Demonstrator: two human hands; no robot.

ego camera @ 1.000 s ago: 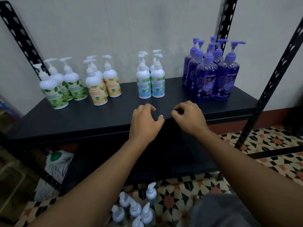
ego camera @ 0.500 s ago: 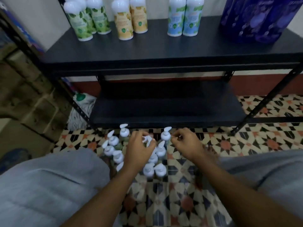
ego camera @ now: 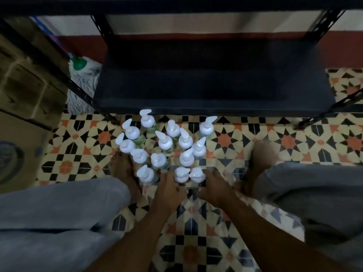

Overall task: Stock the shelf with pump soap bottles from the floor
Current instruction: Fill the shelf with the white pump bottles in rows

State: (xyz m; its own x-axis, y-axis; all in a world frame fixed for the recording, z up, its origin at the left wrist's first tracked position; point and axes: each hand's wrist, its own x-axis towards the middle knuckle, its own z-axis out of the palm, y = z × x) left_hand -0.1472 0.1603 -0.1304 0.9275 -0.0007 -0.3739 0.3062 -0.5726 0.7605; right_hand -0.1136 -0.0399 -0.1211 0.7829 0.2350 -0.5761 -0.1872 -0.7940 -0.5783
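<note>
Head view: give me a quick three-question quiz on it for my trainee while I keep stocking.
1. True or false: the pump bottles stand on the lower shelf.
2. The green-capped thing left of the shelf is: A a bucket, B a mop, C a brush.
3. Fill in: the left hand and the right hand reach the bottles of the cluster that stand ____ the person.
Key: 1 false, they stand on the tiled floor in front of it; 2 B; 3 nearest.
</note>
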